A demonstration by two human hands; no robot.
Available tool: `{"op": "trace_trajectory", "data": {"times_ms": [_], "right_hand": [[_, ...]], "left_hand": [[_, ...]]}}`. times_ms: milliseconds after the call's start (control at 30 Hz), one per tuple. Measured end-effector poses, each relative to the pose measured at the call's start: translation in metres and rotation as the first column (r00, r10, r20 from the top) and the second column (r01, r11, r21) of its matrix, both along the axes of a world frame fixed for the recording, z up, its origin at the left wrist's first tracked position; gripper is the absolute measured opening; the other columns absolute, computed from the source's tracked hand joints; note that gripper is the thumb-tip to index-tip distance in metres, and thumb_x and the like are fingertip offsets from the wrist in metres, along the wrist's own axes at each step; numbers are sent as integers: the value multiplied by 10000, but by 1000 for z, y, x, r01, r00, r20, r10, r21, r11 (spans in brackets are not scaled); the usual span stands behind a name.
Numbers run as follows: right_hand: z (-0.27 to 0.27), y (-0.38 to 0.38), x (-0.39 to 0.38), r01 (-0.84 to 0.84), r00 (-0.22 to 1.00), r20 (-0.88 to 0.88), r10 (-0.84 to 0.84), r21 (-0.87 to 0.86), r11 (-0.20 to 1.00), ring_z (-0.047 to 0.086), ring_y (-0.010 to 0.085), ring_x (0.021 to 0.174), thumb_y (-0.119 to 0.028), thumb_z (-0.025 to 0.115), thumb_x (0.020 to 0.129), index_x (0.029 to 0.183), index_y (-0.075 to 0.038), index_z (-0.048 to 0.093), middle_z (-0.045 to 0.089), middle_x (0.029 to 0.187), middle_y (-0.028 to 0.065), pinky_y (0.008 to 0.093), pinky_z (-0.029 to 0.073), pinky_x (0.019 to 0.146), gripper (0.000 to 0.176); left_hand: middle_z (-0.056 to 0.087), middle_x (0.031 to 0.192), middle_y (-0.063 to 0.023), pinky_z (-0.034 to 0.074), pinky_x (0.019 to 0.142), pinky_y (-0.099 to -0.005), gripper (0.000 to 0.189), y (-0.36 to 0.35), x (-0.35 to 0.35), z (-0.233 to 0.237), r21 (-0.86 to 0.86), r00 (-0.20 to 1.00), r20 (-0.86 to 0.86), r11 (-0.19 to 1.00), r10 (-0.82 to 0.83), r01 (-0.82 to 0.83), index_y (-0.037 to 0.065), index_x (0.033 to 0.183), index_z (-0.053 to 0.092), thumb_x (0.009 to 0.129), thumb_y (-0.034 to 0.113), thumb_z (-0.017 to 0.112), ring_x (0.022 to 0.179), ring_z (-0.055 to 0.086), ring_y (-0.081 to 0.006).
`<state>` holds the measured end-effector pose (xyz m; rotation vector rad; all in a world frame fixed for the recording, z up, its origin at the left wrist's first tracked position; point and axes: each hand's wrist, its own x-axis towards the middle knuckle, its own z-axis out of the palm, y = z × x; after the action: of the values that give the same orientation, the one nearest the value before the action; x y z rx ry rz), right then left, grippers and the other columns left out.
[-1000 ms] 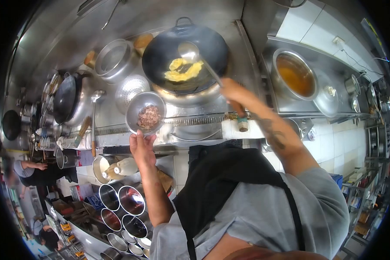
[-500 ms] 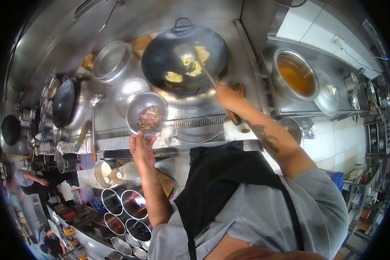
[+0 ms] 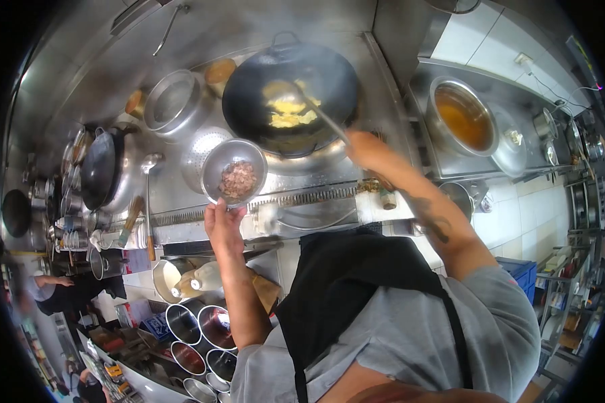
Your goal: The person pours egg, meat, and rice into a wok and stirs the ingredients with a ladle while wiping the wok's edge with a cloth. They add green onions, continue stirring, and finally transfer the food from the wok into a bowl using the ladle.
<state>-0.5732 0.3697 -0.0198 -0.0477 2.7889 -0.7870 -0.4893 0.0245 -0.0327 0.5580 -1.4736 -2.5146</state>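
My left hand (image 3: pixel 223 225) grips the near rim of a steel bowl (image 3: pixel 212 166) with chopped brownish meat inside, held over the stove's front ledge, left of the wok. My right hand (image 3: pixel 370 152) is closed on the long handle of a ladle (image 3: pixel 321 115) whose head is down in the black wok (image 3: pixel 249 91). Yellow egg (image 3: pixel 290 113) lies in pieces in the middle of the wok, with steam rising around it.
A perforated strainer (image 3: pixel 196 149) and a steel pot (image 3: pixel 166 100) sit left of the wok, a second wok (image 3: pixel 99 168) farther left. A pot of orange liquid (image 3: pixel 458 115) stands right. Steel containers (image 3: pixel 202 329) sit low left. Another person (image 3: pixel 57 289) works far left.
The ladle has stirred the egg, breaking it up and gathering it at the wok's centre. The bowl of meat has crept slightly right, toward the wok. The view shifted a little.
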Motion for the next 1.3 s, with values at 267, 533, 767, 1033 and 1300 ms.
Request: {"op": "trace_trajectory", "data": {"times_ms": [267,533,767,1033,1300], "right_hand": [[29,19,12,-1,963,259,74,-270,963,593,220,523,-104,495,860,1261,-23,459,600,720,143,353,507,525,411],[23,19,10,109,963,268,19,-454,885,540,125,521,-175,540,883,1087,11,555,526,678,34,275,444,452,277],[42,4,39,426,904,353,-239,-720,547,459,81,457,-125,513,907,1109,-35,558,497,677,-2,209,380,409,226],[40,6,30,240,968,55,-246,-499,832,557,175,506,-94,529,842,988,37,556,553,669,82,310,474,496,198],[-3,16,3,59,997,-41,-66,-151,987,586,213,543,-116,524,839,1071,-4,550,563,675,133,331,487,535,259]], "left_hand": [[562,929,-51,531,624,-297,128,-13,-46,-2,-31,997,-20,996,-79,79,101,919,438,928,144,558,683,597,-185],[578,908,-96,530,643,-298,124,22,-128,35,-300,960,-177,941,-216,157,49,871,481,922,126,563,703,605,-166],[529,1032,-287,487,840,-408,144,63,-254,-41,-934,792,-356,174,-496,-311,-9,962,550,845,69,583,926,579,-421],[546,974,-289,419,898,-492,115,67,-289,-78,-930,824,-365,143,-434,-337,-7,855,541,806,53,626,1033,499,-474],[535,838,-245,424,872,-463,119,36,-244,-38,-897,834,-402,343,-378,-278,1,799,502,790,4,620,1026,488,-446]]}}
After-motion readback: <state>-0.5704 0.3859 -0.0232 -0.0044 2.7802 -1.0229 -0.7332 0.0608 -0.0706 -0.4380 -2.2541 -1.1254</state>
